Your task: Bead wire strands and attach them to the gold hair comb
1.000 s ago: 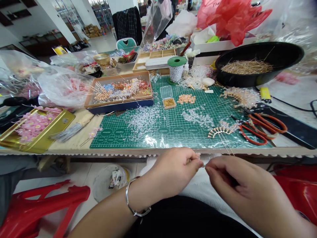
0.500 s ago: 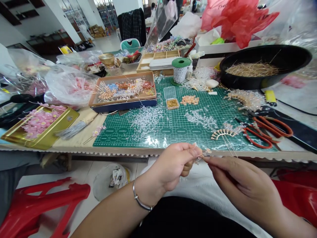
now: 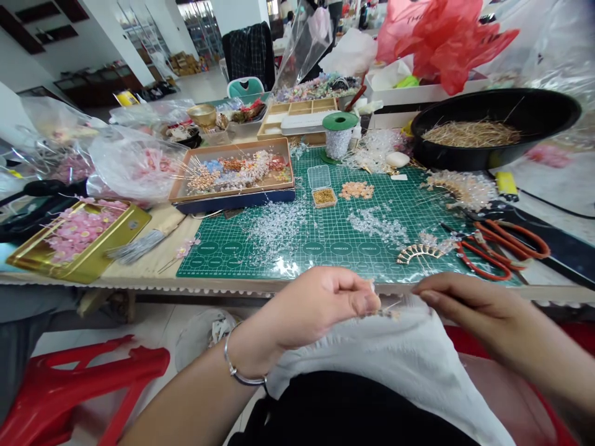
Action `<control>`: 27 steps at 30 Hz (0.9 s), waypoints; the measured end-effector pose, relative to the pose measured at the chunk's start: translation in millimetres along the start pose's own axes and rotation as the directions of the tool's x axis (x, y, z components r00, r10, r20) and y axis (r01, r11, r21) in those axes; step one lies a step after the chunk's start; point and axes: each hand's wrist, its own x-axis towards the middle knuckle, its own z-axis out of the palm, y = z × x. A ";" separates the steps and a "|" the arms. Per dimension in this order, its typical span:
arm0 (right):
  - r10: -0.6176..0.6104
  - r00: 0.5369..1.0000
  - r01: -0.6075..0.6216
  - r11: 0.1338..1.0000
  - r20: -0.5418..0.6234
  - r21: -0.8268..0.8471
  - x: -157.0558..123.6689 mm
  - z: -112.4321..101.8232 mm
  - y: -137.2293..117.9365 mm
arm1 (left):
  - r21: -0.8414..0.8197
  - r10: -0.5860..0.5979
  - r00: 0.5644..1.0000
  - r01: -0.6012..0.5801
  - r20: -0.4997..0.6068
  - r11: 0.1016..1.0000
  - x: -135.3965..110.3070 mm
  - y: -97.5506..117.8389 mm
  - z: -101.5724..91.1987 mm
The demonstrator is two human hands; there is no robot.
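Note:
My left hand (image 3: 320, 306) is pinched shut on a small beaded wire piece (image 3: 385, 311) just below the table's front edge, over a white cloth (image 3: 409, 359) on my lap. My right hand (image 3: 469, 303) is closed in a pinch on a thin wire that runs to the same piece, a little to its right. A silver bracelet (image 3: 237, 371) circles my left wrist. On the green cutting mat (image 3: 325, 235) lies a gold comb-shaped piece (image 3: 418, 252) near my right hand, with scattered clear beads (image 3: 274, 226) around.
Orange-handled scissors (image 3: 502, 244) lie right of the mat. A brown tray of beaded pins (image 3: 235, 170), a gold tin of pink flowers (image 3: 79, 235), a green-topped spool (image 3: 339, 133) and a black bowl of wires (image 3: 493, 127) crowd the table. A red stool (image 3: 83, 384) stands low left.
My hands have drawn apart: the right hand moved right, pulling the wire out, and the left hand dropped slightly. The white cloth now bulges up under them.

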 end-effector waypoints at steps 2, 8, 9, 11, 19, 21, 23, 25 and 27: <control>-0.169 0.984 0.134 0.910 -0.056 -0.392 -8.1 -10.1 -1.9 | 0.210 -0.031 0.999 0.035 -0.023 0.977 -2.2 6.9 0.7; -0.054 0.998 0.057 0.987 0.026 -0.148 -22.4 22.1 -54.5 | 0.442 0.004 1.000 0.007 -0.024 0.897 3.9 15.0 14.9; 0.043 0.996 -0.043 0.999 0.072 -0.002 -20.4 27.1 -61.1 | 0.461 0.007 1.000 0.006 -0.027 0.887 4.0 15.0 15.3; 0.186 0.967 -0.216 0.962 0.177 0.167 -15.3 31.2 -66.7 | 0.484 0.004 0.999 0.013 -0.034 0.875 2.8 14.5 13.6; 0.264 0.910 -0.371 0.865 0.321 0.339 -9.4 30.3 -46.3 | 0.402 -0.039 0.999 0.038 -0.006 0.915 2.2 8.9 4.3; 0.268 0.901 -0.406 0.796 0.340 0.448 -10.2 32.7 -44.4 | 0.359 -0.022 0.999 0.007 0.037 0.933 3.3 7.3 1.0; 0.274 0.880 -0.462 0.680 0.388 0.569 -10.5 34.7 -44.2 | 0.337 -0.019 0.996 -0.011 0.085 0.941 3.6 6.4 -3.4; 0.268 0.857 -0.512 0.540 0.440 0.668 -9.9 36.2 -44.6 | 0.354 -0.036 0.991 -0.011 0.126 0.935 3.0 6.3 -7.8; 0.247 0.844 -0.536 0.425 0.476 0.729 -8.6 37.5 -44.8 | 0.380 -0.051 0.987 -0.011 0.154 0.925 1.7 6.8 -10.8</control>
